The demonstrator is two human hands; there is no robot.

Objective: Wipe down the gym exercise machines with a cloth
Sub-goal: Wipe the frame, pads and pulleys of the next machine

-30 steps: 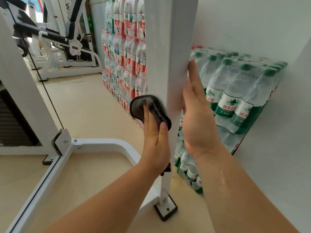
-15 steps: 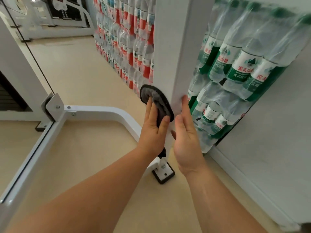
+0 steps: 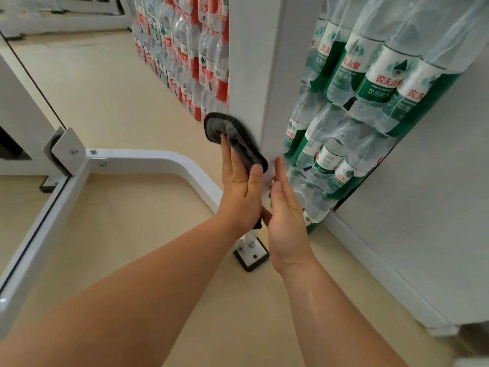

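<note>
two hands (image 3: 242, 192), one cloth (image 3: 235, 137), one post (image 3: 254, 62)

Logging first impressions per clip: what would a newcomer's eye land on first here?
The dark grey folded cloth, pressed by the left hand against the white square metal post at centre. Right of the post, the shrink-wrapped green-labelled water bottles stacked against the wall; the right hand rests flat on the post's lower edge.

my left hand (image 3: 242, 186) has the dark grey cloth (image 3: 235, 139) pressed on the white upright post (image 3: 254, 75), right hand (image 3: 287, 221) flat against its other side
</note>
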